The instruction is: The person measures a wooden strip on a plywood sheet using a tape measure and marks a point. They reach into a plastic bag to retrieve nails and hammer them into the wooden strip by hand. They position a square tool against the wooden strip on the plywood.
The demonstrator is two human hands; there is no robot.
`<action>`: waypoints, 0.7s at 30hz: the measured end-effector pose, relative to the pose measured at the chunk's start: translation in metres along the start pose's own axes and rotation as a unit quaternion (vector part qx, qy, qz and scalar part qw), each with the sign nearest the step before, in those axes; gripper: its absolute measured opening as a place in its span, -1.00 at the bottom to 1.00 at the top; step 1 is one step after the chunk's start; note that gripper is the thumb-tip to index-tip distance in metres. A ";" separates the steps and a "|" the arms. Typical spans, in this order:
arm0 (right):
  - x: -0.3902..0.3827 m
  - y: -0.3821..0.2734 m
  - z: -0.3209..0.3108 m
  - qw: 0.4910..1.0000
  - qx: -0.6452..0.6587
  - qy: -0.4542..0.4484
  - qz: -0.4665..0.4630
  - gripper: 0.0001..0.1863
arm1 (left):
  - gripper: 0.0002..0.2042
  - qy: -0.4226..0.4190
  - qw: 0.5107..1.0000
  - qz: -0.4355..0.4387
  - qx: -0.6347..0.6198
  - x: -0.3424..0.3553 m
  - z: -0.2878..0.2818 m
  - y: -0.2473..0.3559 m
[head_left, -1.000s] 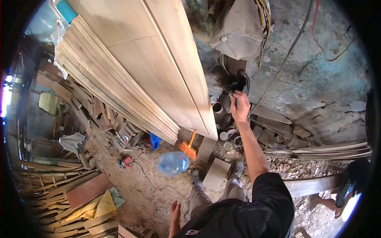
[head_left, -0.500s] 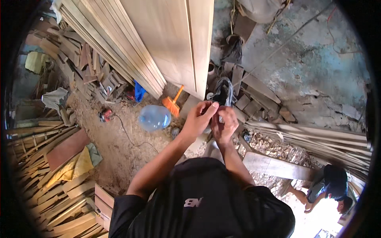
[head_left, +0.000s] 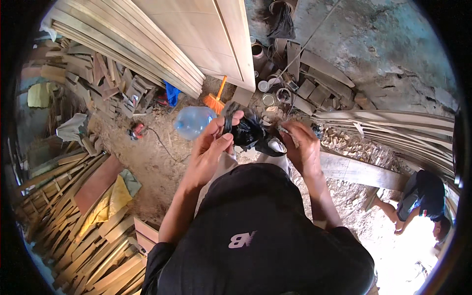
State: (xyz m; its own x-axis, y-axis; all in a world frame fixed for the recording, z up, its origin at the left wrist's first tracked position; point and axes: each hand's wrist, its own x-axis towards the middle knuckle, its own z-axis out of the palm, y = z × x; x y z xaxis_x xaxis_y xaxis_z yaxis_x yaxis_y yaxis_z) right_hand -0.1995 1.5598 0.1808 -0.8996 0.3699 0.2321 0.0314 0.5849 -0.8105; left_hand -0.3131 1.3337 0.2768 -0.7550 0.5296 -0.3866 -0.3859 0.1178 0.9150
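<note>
Black plastic bag (head_left: 249,132) at frame centre is gripped by left hand (head_left: 207,150) — hold by right hand (head_left: 305,146) can't be told — probably light, limp, easily torn, best held by bunched edges.

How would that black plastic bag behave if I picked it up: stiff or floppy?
The black plastic bag would probably be floppy: it bunches into loose creases beside the left hand holding it. It is likely light if little is inside, since its film looks thin. Its glossy highlights suggest it might slide a little between fingers.
</note>
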 end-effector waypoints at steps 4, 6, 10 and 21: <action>0.018 -0.025 -0.021 0.999 -0.020 0.047 -0.016 -0.70 | -0.60 -0.018 0.998 0.019 0.049 0.004 0.003 0.015; 0.027 -0.046 -0.026 0.992 0.031 0.071 -0.103 -0.69 | -0.55 -0.009 0.996 0.025 0.082 0.006 0.008 0.017; 0.046 -0.071 -0.020 0.985 0.092 -0.110 -0.091 -0.76 | -0.59 -0.041 0.997 0.049 0.033 0.012 0.011 0.012; 0.054 -0.049 -0.014 0.953 -0.131 -0.243 0.127 -0.52 | -0.60 -0.071 0.997 0.030 0.015 0.022 0.031 0.009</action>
State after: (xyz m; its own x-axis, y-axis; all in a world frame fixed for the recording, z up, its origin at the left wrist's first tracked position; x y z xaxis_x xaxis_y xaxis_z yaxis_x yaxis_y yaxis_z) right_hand -0.2432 1.5608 0.2406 -0.9419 0.1831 -0.2816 0.3254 0.7053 -0.6299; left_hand -0.3172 1.3724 0.2801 -0.6926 0.6504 -0.3119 -0.3237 0.1061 0.9402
